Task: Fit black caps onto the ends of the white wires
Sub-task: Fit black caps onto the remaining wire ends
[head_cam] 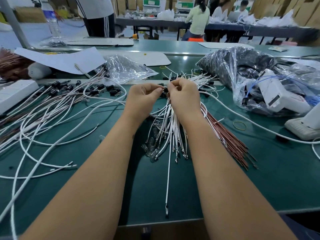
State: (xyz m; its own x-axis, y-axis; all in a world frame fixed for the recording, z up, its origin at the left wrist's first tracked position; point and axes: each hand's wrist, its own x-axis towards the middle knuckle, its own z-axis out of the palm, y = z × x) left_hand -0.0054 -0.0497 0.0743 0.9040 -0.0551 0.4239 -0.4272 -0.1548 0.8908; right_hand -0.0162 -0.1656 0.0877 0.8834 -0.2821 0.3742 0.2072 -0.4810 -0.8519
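Two bare forearms are reaching forward over a green counter (pixel 259 179). The left hand (pixel 143 97) and right hand (pixel 183 96) are meeting at the middle, each grip pinching with curled fingers. Between the fingertips, a small black cap (pixel 165 89) is sitting against the end of a white wire. A bundle of white wires (pixel 170 129) is fanning out beneath the hands, beside reddish-brown wires (pixel 230 135). Wires already wearing black caps (pixel 69 89) are lying to the left. A clear bag of dark parts (pixel 242 70) is resting at the right.
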